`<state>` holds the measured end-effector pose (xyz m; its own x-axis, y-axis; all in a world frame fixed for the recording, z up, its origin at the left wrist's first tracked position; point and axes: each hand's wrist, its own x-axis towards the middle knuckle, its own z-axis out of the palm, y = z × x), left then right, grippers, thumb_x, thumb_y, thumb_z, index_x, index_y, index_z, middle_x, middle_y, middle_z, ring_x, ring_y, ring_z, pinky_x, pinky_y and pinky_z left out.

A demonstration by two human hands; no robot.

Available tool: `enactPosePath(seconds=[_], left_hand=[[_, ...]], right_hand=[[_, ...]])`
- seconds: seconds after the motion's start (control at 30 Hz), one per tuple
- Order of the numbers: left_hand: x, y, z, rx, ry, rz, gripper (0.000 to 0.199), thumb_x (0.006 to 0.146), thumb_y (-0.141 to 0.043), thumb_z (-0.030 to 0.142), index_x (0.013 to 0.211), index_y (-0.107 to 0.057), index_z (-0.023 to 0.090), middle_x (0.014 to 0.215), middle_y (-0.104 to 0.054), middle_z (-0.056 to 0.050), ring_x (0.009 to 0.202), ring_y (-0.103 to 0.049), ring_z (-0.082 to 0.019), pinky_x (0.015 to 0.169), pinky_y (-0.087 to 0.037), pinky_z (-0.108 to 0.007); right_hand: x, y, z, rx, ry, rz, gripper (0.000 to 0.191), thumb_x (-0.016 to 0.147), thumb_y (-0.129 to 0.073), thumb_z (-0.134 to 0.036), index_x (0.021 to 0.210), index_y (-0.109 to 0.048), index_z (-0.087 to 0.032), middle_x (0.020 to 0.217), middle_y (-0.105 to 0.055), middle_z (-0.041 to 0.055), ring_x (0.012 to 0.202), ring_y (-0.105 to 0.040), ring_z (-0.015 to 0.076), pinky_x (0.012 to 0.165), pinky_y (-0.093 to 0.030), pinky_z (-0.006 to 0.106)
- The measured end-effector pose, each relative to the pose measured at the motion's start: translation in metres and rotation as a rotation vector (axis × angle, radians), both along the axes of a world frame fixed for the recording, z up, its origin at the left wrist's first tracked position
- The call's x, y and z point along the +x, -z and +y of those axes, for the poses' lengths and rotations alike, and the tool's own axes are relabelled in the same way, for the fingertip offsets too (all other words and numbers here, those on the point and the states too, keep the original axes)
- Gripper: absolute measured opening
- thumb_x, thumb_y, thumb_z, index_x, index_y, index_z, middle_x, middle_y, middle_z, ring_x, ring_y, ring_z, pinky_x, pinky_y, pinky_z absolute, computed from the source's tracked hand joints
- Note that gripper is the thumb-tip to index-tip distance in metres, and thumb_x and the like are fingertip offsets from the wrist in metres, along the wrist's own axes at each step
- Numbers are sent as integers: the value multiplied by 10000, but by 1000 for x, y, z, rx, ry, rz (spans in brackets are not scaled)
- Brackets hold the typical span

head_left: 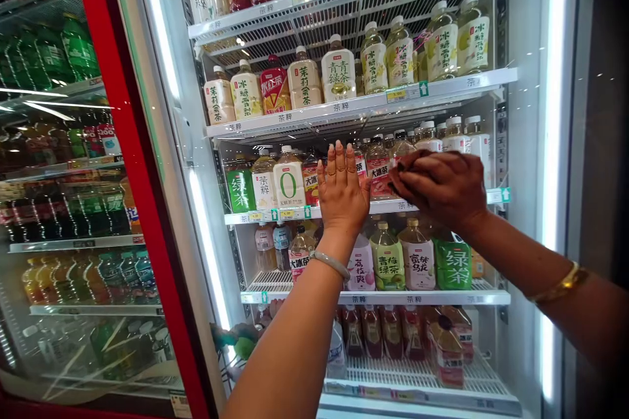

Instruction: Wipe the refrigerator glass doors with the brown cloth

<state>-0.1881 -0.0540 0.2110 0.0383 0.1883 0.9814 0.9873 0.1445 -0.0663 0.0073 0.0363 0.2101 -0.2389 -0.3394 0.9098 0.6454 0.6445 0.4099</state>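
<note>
My left hand [343, 190] is raised in front of the third shelf of a lit drinks cooler, fingers stretched upward and palm toward the glass. A pale bangle [330, 264] circles that wrist. To its right, my right hand [437, 183] is closed around a dark brown cloth [407, 167], mostly hidden by the fingers. A gold bracelet [560, 283] is on the right wrist. Behind the hands stand bottles, among them a white one with a green 0 [289, 178] and a red-labelled one [378, 170].
Shelves [363, 101] of tea bottles rise above and below the hands. A red door frame [128, 144] stands at the left, with another cooler of drinks beyond it. Bright vertical light strips [550, 144] run along both sides of the shelves.
</note>
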Motion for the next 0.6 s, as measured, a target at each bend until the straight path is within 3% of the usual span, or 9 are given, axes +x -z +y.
enactPosePath(seconds=[0.13, 0.23, 0.33, 0.4, 0.5, 0.6], left_hand=[[1, -2, -1, -3, 8, 4, 671, 1066, -370, 412, 1663, -228, 139, 1760, -187, -124, 1652, -58, -216, 1361, -30, -498], [1, -2, -2, -3, 15, -2, 668, 1064, -377, 408, 1666, -222, 160, 1762, -188, -106, 1651, -65, -209, 1363, -32, -494], [1, -1, -2, 9, 8, -1, 663, 1067, -370, 403, 1662, -232, 146, 1760, -195, -109, 1651, -56, -207, 1365, -43, -482], [1, 0, -1, 14, 9, -1, 659, 1066, -370, 386, 1663, -228, 148, 1761, -194, -106, 1650, -53, -201, 1366, -45, -475], [0, 0, 0, 10, 24, -4, 675, 1058, -387, 374, 1672, -199, 166, 1764, -179, -101, 1650, -55, -200, 1366, -38, -488], [0, -1, 0, 9, 18, -5, 686, 1054, -390, 378, 1673, -192, 158, 1766, -162, -114, 1652, -49, -208, 1363, -31, -500]], right_hand=[[-10, -22, -1, -92, 25, 175, 217, 995, -584, -457, 1054, -735, -314, 1171, -738, 64, 1153, -584, 300, 956, -345, 499], [-12, -9, -6, -23, 30, 171, 206, 986, -614, -446, 1094, -730, -314, 1173, -741, 59, 1170, -599, 298, 957, -366, 500], [5, 12, 0, 72, 35, 25, 112, 948, -690, -422, 1001, -744, -340, 1075, -767, 6, 1104, -641, 263, 955, -400, 468], [19, 13, 9, 107, 31, -65, 80, 925, -721, -424, 947, -748, -352, 1045, -771, -20, 1062, -654, 248, 929, -412, 446], [24, -12, 21, 53, 10, 59, 153, 926, -708, -460, 985, -757, -328, 1061, -763, 18, 1050, -634, 268, 886, -384, 451], [6, -42, 18, -69, -11, 290, 254, 949, -653, -484, 1064, -752, -280, 1120, -741, 86, 1077, -592, 306, 881, -333, 479]])
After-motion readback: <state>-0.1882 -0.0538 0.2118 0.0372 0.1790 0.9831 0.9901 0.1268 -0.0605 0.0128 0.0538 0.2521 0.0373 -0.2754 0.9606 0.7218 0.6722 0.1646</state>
